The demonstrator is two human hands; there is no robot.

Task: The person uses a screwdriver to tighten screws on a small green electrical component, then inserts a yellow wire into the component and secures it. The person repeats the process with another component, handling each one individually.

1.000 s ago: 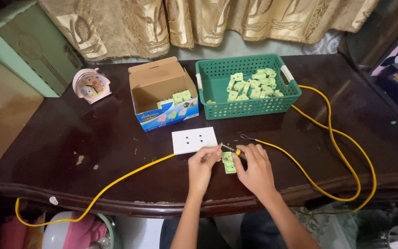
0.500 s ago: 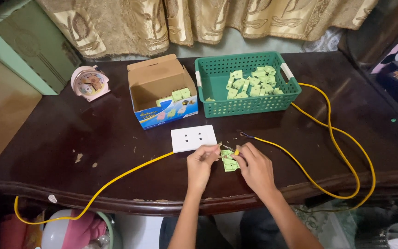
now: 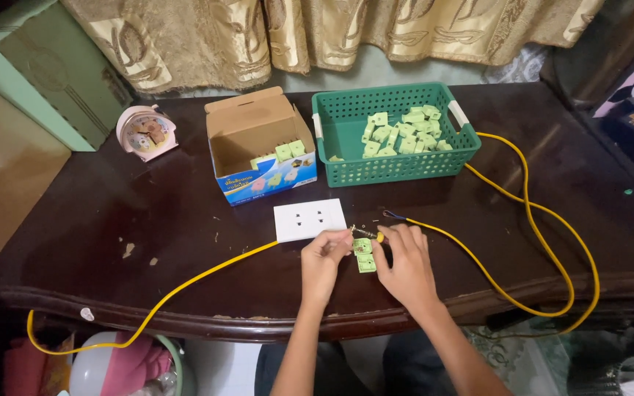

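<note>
Both my hands work at the front edge of a dark wooden table [image 3: 111,220]. My left hand [image 3: 323,262] pinches the bare end of a yellow cable [image 3: 192,277] and touches a small light-green socket part [image 3: 365,257]. My right hand [image 3: 406,268] grips that green part from the right, with a small yellow-tipped tool [image 3: 379,236] at its fingertips. Just behind the hands lies a white socket plate [image 3: 310,220], flat on the table.
A green plastic basket [image 3: 346,172] with several light-green parts stands at the back. Left of it is an open cardboard box [image 3: 258,139] holding a few more, then a pink alarm clock [image 3: 146,132]. The yellow cable loops off the right table edge [image 3: 552,220].
My hands have stayed in the same spot, with only small finger shifts on the green part. Nothing else on the table has moved.
</note>
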